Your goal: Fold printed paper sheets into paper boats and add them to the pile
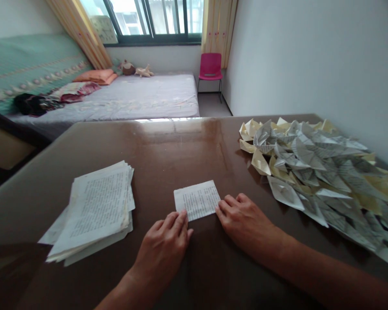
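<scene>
A small folded sheet of printed paper (197, 199) lies on the brown table in front of me. My left hand (164, 241) has its fingers together at the paper's lower left corner, thumb low beside them. At the lower right corner, my right hand (242, 215) is closed on the paper's edge, its fingers curled and the thumb hidden. To the left rests a loose stack of printed sheets (97, 206), its edges uneven. A large heap of folded paper boats (310, 159), white and yellowish, spreads over the table's right side.
The glossy brown table (168, 150) reaches toward a bed (155, 94) with pillows and clothes on it. A pink chair (211, 66) stands beyond, near the window. A white wall (310, 56) runs along the right; a wooden chair back (13, 142) is at the left.
</scene>
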`<state>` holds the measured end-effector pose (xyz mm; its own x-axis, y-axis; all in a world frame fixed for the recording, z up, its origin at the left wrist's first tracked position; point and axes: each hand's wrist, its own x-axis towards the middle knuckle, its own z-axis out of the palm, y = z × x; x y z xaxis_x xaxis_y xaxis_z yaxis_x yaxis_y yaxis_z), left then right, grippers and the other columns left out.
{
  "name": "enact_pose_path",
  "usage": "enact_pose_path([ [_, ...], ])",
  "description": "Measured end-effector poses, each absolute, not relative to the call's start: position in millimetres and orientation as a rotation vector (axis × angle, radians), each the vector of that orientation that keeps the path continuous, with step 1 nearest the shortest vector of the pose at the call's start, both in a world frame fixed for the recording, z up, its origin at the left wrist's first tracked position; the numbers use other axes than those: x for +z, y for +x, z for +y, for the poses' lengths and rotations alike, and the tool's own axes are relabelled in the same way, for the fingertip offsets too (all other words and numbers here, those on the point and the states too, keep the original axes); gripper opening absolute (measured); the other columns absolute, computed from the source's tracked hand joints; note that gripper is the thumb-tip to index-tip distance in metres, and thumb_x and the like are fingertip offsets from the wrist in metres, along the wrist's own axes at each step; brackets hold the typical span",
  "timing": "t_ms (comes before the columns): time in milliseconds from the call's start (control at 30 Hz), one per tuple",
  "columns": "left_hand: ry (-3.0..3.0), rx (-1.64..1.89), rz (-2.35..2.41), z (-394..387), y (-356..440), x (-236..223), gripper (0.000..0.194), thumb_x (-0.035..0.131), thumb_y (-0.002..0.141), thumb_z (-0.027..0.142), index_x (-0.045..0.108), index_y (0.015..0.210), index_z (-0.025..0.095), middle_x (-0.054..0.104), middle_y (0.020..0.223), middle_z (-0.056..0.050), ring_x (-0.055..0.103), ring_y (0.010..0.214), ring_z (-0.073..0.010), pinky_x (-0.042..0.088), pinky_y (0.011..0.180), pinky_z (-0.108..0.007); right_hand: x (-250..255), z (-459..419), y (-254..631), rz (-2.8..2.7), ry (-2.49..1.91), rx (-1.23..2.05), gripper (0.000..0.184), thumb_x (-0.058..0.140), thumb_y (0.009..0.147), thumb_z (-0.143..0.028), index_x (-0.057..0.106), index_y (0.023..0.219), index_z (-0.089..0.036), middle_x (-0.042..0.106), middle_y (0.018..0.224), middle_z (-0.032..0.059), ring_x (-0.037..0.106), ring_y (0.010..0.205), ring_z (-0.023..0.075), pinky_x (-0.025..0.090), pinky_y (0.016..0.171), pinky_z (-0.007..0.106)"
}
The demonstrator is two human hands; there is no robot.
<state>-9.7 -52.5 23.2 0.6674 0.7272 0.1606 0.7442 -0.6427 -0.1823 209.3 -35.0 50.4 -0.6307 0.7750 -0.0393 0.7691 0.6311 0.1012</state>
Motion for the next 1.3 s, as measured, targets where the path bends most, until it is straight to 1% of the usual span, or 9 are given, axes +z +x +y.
enact_pose_path([
  [267,-2.655,-0.226,-1.224,-37,-16,24,0.017,0.051,0.091,0.020,0.067,0.085,0.018,0.070,0.094,-0.003,0.063,0.089,-0.0215,0.048,0.071,-0.034,45,-26,211,2.779,1.356,0.130,0.006,0.060,0.084,-0.014,0.064,0.085,-0.018,0.066,0.085,0.0072,0.055,0.083,0.0232,0.032,0.065,0.037],
  [400,-2.697,-0.265,-1.183,-32,-20,20,0.016,0.051,0.092,0.019,0.065,0.101,0.020,0.069,0.101,-0.004,0.062,0.095,-0.0217,0.048,0.076,-0.034,42,-19,212,2.818,1.356,0.146,0.009,0.057,0.087,-0.015,0.063,0.093,-0.019,0.066,0.095,0.0073,0.055,0.086,0.0224,0.033,0.069,0.036],
  [567,-2.681,-0.320,-1.176,-29,-21,16,0.022,0.049,0.091,0.015,0.063,0.108,0.019,0.064,0.118,-0.007,0.056,0.109,-0.0252,0.048,0.085,-0.037,37,-12,214,2.883,1.350,0.176,0.004,0.058,0.088,-0.018,0.063,0.088,-0.019,0.066,0.089,0.0050,0.055,0.086,0.0213,0.033,0.075,0.037],
  [733,-2.770,-0.410,-1.157,-26,-20,12,0.025,0.050,0.092,0.020,0.060,0.115,0.019,0.063,0.102,-0.007,0.057,0.092,-0.0195,0.052,0.072,-0.029,41,-23,207,3.091,1.208,0.119,0.007,0.055,0.091,-0.021,0.061,0.087,-0.020,0.063,0.084,0.0034,0.052,0.087,0.0193,0.032,0.082,0.037],
  [833,-2.855,-0.531,-1.118,-24,-19,9,0.025,0.046,0.094,0.020,0.059,0.115,0.018,0.062,0.096,-0.006,0.056,0.087,-0.0169,0.053,0.071,-0.026,49,-26,207,3.153,1.096,-0.040,0.008,0.054,0.092,-0.023,0.061,0.095,-0.022,0.064,0.090,0.0028,0.052,0.090,0.0187,0.032,0.085,0.037],
  [933,-2.879,-0.667,-1.085,-21,-19,6,0.026,0.044,0.095,0.020,0.059,0.116,0.017,0.061,0.100,-0.007,0.056,0.090,-0.0159,0.053,0.076,-0.027,55,-17,217,3.098,1.099,-0.266,0.025,0.062,0.085,-0.024,0.060,0.110,-0.023,0.064,0.107,0.0045,0.050,0.105,0.0210,0.032,0.091,0.037],
  [1000,-2.903,-0.646,-1.078,-19,-19,6,0.025,0.045,0.095,0.020,0.059,0.115,0.017,0.062,0.100,-0.007,0.056,0.090,-0.0158,0.053,0.077,-0.027,55,-8,226,3.081,1.069,-0.448,0.025,0.063,0.084,-0.024,0.063,0.109,-0.025,0.064,0.111,0.0035,0.049,0.110,0.0203,0.033,0.093,0.037],
  [1167,-2.971,-0.534,-1.066,-19,-20,13,0.026,0.044,0.094,0.017,0.064,0.109,0.018,0.065,0.100,-0.007,0.058,0.095,-0.0166,0.054,0.083,-0.030,40,11,238,3.057,0.949,-1.087,0.018,0.053,0.092,-0.026,0.071,0.096,-0.026,0.070,0.095,0.0006,0.056,0.098,0.0136,0.041,0.090,0.028],
  [1300,-3.010,-0.502,-1.097,-22,-28,20,0.029,0.043,0.092,0.014,0.068,0.104,0.020,0.067,0.105,-0.006,0.057,0.101,-0.0172,0.053,0.087,-0.031,25,14,235,2.927,1.287,-1.324,0.022,0.053,0.092,-0.032,0.070,0.091,-0.019,0.068,0.087,0.0027,0.060,0.079,0.0126,0.045,0.073,0.023],
])
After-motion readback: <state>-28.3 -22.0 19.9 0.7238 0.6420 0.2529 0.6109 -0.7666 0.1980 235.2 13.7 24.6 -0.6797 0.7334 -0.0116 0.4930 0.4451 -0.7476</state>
